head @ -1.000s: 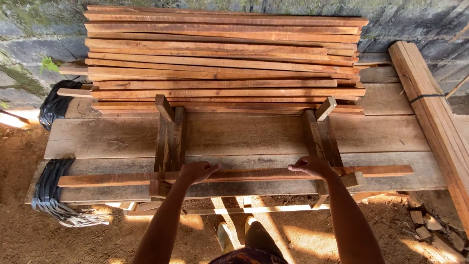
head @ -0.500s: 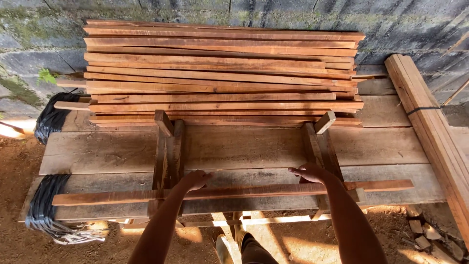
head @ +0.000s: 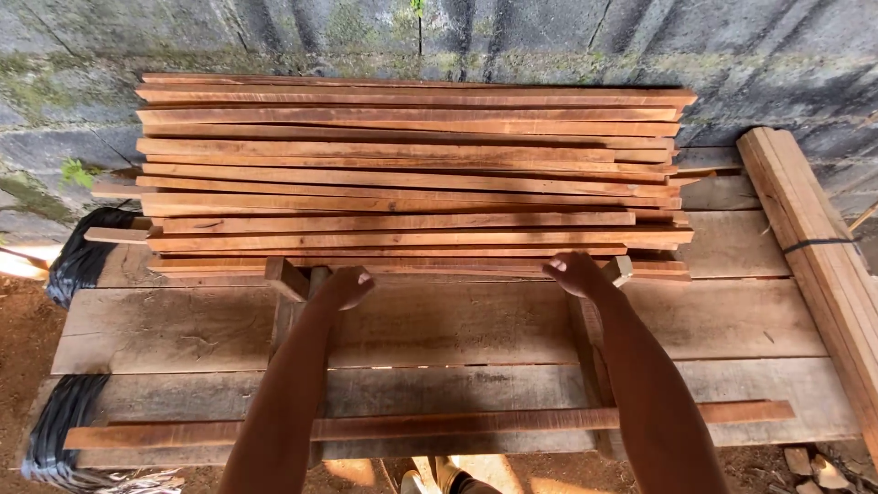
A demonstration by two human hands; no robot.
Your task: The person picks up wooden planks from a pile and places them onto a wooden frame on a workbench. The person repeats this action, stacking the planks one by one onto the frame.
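1. Head view, holders: no box or bin shows. What bears the timber is a workbench of wide grey weathered planks set against a mossy grey block wall. Two dark upright wooden stop pieces, one on the left and one on the right, stand up from the bench at the near edge of the pile.
2. On the far half of the bench lies a stack of long thin reddish-brown wooden slats, laid lengthwise left to right in many uneven layers, ends ragged, sunlit in stripes.
3. The left hand reaches to the near bottom edge of the stack, just right of the left stop piece. Its fingers curl at the lowest slats; I cannot tell whether it grips one or only touches.
4. The right hand rests at the same near edge, just left of the right stop piece, fingers bent on the lowest slats; a firm grasp cannot be told.
5. A single long reddish slat lies alone along the near edge of the bench, under both forearms, well apart from the stack.
6. At the right, a strapped bundle of pale boards runs near to far. At the left, black coiled cords hang beside the bench.
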